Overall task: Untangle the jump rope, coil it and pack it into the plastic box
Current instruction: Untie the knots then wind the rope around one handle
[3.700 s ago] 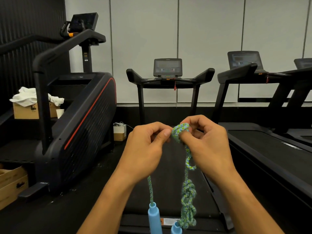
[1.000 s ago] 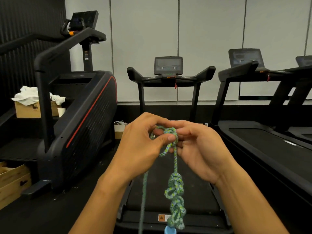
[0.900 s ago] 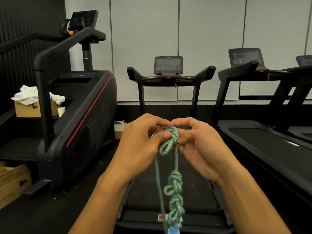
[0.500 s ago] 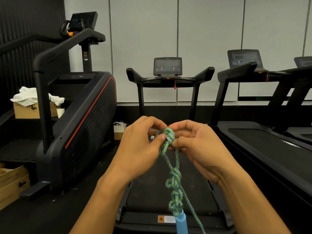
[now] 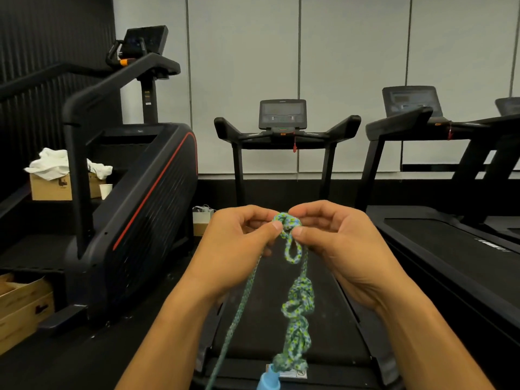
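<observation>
Step in hand: untangling; judging by the knots left in the rope, coiling and packing are not yet begun.
Left hand (image 5: 233,249): raised in front of the chest, thumb and forefinger pinching the left side of the top knot (image 5: 285,222); other fingers curled behind it.
Right hand (image 5: 334,243): facing the left one, thumb tip and curled forefinger pinching the right side of the same knot; the two hands nearly touch across it.
Jump rope (image 5: 298,302): held in mid-air, carried by nothing but the hands, above the near end of the middle treadmill (image 5: 284,128).
Look of the rope: braided cord flecked green, blue and yellow; soft and limp. A small open loop hangs just under the pinch.
Lower tangle: a chain of bunched knots hangs below the right thumb, ending just above a light blue handle (image 5: 268,381) at the bottom edge of the view.
Free strand: one straight run slants down from the left hand and leaves the view at the bottom.
Second handle: not seen.
Plastic box: not seen anywhere in view.
Next move calls for: likely pulling the pinched strands apart to slacken the top knot, then feeding the loop back through; afterwards the same on the lower knots.
Risk: pulling the wrong strand may tighten it.
</observation>
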`<state>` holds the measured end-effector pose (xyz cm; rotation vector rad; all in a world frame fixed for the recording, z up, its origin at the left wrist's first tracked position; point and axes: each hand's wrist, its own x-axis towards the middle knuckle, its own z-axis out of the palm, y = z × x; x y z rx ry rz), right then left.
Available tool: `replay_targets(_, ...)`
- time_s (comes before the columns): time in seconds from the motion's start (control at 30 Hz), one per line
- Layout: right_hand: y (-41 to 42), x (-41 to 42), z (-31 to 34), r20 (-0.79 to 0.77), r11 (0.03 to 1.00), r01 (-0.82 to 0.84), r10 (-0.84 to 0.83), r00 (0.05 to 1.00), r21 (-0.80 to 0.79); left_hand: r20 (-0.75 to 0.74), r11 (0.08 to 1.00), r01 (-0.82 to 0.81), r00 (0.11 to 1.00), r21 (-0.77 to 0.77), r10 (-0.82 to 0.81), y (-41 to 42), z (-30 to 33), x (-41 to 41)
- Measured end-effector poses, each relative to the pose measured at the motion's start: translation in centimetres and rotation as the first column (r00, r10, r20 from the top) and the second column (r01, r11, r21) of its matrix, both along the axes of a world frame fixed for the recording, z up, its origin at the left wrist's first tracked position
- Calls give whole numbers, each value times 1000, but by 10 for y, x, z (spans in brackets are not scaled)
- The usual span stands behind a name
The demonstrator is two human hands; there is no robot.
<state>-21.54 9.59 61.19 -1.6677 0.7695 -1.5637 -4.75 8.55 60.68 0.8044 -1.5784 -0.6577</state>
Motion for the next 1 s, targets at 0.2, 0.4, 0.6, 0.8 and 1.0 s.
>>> replay_targets(0.2,1,3,-1,14,998,56,-55,998,-25,-31,990,60,998,126,-56,0,-1,-1)
replay_targets(0.4,1,0,-1,0,998,3,-3,1000,-60,-147,963,175,978,207,-147,1,0,-1)
replay_targets(0.6,-1,2,-3,-54,996,36,-40,998,-82,-164,986,113,982,124,-92,1,0,-1)
replay_targets(0.8,-1,9,-6,-74,996,29,-35,997,-87,-229,989,94,971,116,-66,0,2,1)
replay_targets(1.0,-2,16,-8,-68,996,-18,12,998,-88,-241,989,42,971,142,-6,-2,-1,-2)
